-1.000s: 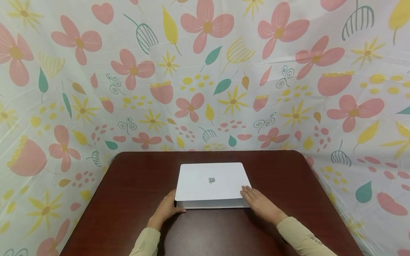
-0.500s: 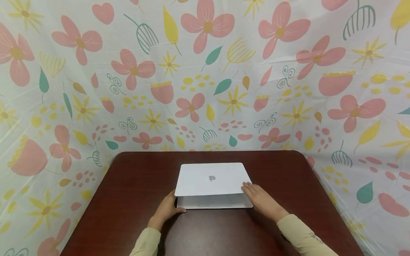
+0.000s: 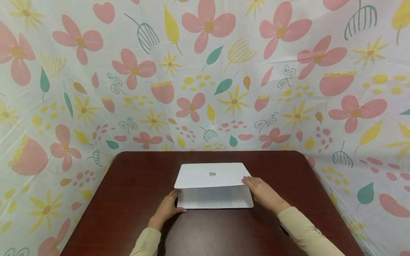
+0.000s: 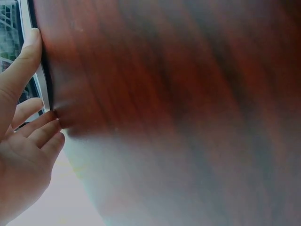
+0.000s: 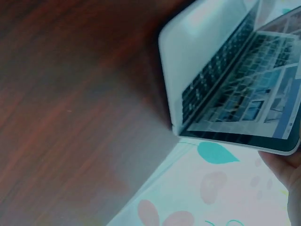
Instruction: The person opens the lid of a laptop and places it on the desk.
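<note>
A white laptop (image 3: 209, 176) lies in the middle of the dark red-brown table (image 3: 134, 185), its lid raised a little over the base (image 3: 214, 199). My right hand (image 3: 261, 192) holds the lid's front right corner. My left hand (image 3: 168, 209) rests at the base's front left corner. In the left wrist view the thumb (image 4: 26, 52) lies straight against the laptop's edge (image 4: 41, 75) and the other fingers hang relaxed. The right wrist view looks into the gap, at the laptop's keyboard (image 5: 221, 80) and lit screen (image 5: 263, 117), with my right hand (image 5: 287, 165) at the lid's rim.
A flowered cloth (image 3: 205, 71) in pink, yellow and teal hangs close behind and on both sides of the table. Bare table surface (image 3: 288, 170) lies left, right and in front of the laptop. Beige sleeves (image 3: 304, 234) cover both forearms.
The laptop's lid has risen from nearly shut to partly raised, and my right hand has moved up and back with it. My left hand has stayed at the base's corner.
</note>
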Demonstrator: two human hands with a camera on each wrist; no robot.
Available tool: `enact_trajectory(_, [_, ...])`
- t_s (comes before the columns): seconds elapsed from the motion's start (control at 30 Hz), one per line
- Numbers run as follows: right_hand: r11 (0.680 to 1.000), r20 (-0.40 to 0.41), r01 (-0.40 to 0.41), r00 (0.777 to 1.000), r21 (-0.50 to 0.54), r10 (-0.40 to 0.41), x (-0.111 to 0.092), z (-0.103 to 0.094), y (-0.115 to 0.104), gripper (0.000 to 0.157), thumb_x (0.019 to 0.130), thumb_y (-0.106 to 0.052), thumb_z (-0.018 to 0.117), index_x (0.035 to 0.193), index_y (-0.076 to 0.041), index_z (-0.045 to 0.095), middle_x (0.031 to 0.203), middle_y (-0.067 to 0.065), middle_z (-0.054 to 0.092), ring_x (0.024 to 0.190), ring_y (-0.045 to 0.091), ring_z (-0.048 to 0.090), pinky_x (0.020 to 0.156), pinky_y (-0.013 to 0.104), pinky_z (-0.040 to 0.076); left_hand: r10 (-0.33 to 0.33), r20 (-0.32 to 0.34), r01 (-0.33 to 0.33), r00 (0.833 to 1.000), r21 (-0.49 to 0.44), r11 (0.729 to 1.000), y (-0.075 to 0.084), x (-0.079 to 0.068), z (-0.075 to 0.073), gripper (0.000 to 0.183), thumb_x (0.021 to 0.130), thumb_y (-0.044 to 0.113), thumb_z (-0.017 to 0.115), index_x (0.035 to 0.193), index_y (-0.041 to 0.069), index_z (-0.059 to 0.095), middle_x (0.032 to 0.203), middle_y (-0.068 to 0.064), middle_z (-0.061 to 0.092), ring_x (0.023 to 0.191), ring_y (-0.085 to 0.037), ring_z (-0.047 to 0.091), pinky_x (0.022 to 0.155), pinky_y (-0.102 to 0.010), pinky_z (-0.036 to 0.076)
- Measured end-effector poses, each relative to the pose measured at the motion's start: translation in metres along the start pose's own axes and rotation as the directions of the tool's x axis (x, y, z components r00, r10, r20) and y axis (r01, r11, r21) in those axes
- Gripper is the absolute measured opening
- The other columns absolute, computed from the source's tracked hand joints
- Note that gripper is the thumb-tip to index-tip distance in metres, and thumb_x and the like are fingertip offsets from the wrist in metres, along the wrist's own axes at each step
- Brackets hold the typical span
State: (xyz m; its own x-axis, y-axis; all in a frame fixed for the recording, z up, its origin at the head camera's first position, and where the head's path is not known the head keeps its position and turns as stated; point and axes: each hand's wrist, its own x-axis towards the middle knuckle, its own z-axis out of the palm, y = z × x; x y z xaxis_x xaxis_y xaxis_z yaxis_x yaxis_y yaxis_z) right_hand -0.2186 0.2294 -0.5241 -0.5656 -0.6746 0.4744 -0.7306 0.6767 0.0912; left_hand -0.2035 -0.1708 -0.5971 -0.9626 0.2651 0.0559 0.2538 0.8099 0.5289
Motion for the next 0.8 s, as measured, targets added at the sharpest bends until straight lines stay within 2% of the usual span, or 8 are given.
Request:
enact_trajectory(0.17, [0.997, 0.022, -0.051, 0.998, 0.051, 0.050, 0.011, -0.008, 0.003, 0.048, 0.068, 0.020, 0.066, 0.113, 0.004, 0.061, 0.107, 0.015, 0.066, 0.095, 0.028, 0.065, 0.080, 0.038, 0.055, -0.018, -0.005, 0.018, 1.000, -0.002, 1.000, 0.000, 0.000, 0.001, 0.087, 0.066, 0.032, 0.088, 0.134, -0.006, 0.051, 0.139, -0.028, 0.045, 0.122, -0.044, 0.049, 0.094, -0.052, 0.046])
enact_trajectory(0.33, [0.986, 0.110, -0.144, 0.985, 0.088, 0.134, 0.026, -0.019, 0.008, 0.046, 0.070, 0.022, 0.064, 0.112, 0.003, 0.063, 0.105, 0.014, 0.067, 0.093, 0.027, 0.066, 0.079, 0.037, 0.055, -0.042, -0.007, 0.042, 0.999, 0.013, 0.999, 0.002, 0.002, 0.002, 0.086, 0.065, 0.032, 0.089, 0.133, -0.006, 0.052, 0.137, -0.028, 0.047, 0.122, -0.043, 0.050, 0.095, -0.052, 0.045])
enact_trajectory(0.5, [0.967, 0.206, -0.219, 0.960, 0.134, 0.189, 0.042, -0.030, 0.016, 0.045, 0.073, 0.024, 0.058, 0.113, 0.003, 0.064, 0.108, 0.015, 0.068, 0.098, 0.028, 0.066, 0.082, 0.039, 0.054, -0.046, -0.007, 0.046, 0.999, 0.008, 0.999, 0.003, 0.003, 0.001, 0.085, 0.064, 0.031, 0.089, 0.133, -0.005, 0.053, 0.137, -0.028, 0.047, 0.121, -0.044, 0.051, 0.095, -0.052, 0.045])
enact_trajectory(0.8, [0.901, 0.332, -0.341, 0.911, 0.267, 0.246, 0.063, -0.043, 0.033, 0.051, 0.073, 0.026, 0.051, 0.116, 0.001, 0.062, 0.108, 0.013, 0.068, 0.099, 0.028, 0.066, 0.079, 0.040, 0.055, -0.041, 0.007, 0.041, 0.999, -0.010, 0.999, 0.002, 0.003, 0.001, 0.086, 0.065, 0.031, 0.089, 0.134, -0.005, 0.052, 0.137, -0.029, 0.047, 0.121, -0.044, 0.051, 0.094, -0.052, 0.046])
